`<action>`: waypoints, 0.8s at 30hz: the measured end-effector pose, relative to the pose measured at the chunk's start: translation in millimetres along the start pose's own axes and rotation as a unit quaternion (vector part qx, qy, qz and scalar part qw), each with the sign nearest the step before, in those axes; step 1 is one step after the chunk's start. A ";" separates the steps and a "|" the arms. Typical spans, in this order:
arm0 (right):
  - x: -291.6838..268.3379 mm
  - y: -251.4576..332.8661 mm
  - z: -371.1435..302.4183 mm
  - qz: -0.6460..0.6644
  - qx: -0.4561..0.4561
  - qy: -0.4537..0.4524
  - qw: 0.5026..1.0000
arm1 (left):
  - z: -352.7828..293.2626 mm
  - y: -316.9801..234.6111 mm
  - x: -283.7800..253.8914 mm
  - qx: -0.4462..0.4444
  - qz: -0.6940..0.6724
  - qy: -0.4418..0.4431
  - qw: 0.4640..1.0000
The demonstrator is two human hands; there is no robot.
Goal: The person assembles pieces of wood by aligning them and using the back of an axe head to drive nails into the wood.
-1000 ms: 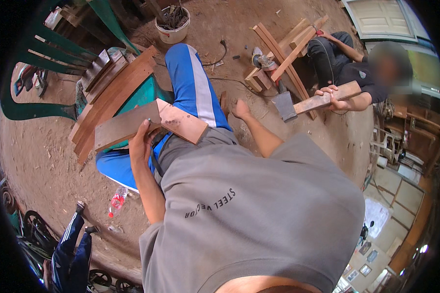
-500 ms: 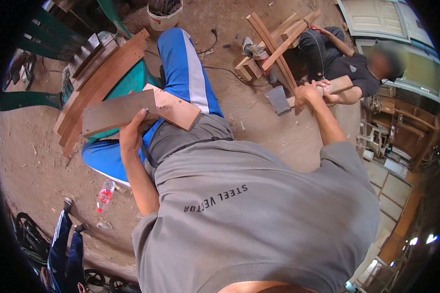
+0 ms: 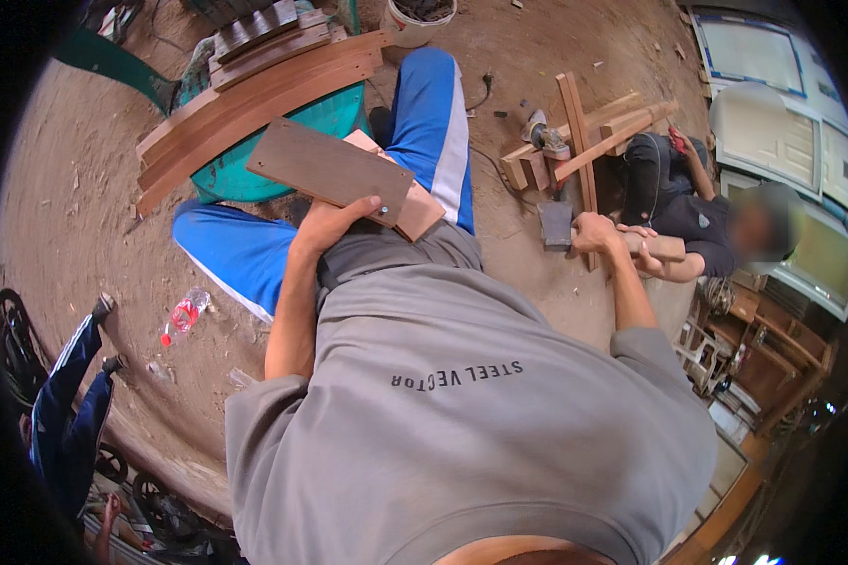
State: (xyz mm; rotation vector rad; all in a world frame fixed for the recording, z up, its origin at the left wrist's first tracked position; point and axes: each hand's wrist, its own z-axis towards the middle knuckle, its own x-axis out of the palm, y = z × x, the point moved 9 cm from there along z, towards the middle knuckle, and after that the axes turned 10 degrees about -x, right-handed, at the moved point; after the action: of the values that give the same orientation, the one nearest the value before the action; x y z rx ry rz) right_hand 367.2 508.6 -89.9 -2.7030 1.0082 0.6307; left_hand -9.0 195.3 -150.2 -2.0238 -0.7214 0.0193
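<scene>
Left hand: my left hand (image 3: pixel 334 221) was clenched on the near edge of a dark flat board (image 3: pixel 325 169), thumb on top, holding it level over my lap.
Board stack: a lighter, pinkish board (image 3: pixel 415 209) lay just under the dark one, touching it; I could not tell whether the same hand pinched both.
Right hand: my right hand (image 3: pixel 595 233) was closed round a wooden handle (image 3: pixel 655 247), out to my right.
Co-worker: a seated person's hand (image 3: pixel 643 262) gripped the same handle beside mine; a grey blade-like head (image 3: pixel 556 226) hung at its far end.
Step, as I judged it: a shared grip, tool passing between us, board waiting on my knees.
Next move, my judgement: one hand must let go cleanly before the tool travels; board needs steadying first.
Surroundings: curved wooden planks (image 3: pixel 254 99) rested on a green drum (image 3: pixel 325 118) ahead; crossed timber pieces (image 3: pixel 584 132) lay on the dirt floor (image 3: pixel 94 188); a plastic bottle (image 3: pixel 184 315) lay to my left.
</scene>
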 end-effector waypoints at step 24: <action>-50.1 234.5 43.9 0.563 -0.212 -0.253 0.758 | 12.7 -7.4 -10.3 0.052 -0.083 -0.109 0.989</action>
State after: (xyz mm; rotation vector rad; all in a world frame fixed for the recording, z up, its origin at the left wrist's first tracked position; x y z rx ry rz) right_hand 164.3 375.4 -112.7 -1.6283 2.4530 1.8046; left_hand -24.7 202.9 -154.0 -1.8745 -1.0039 0.1795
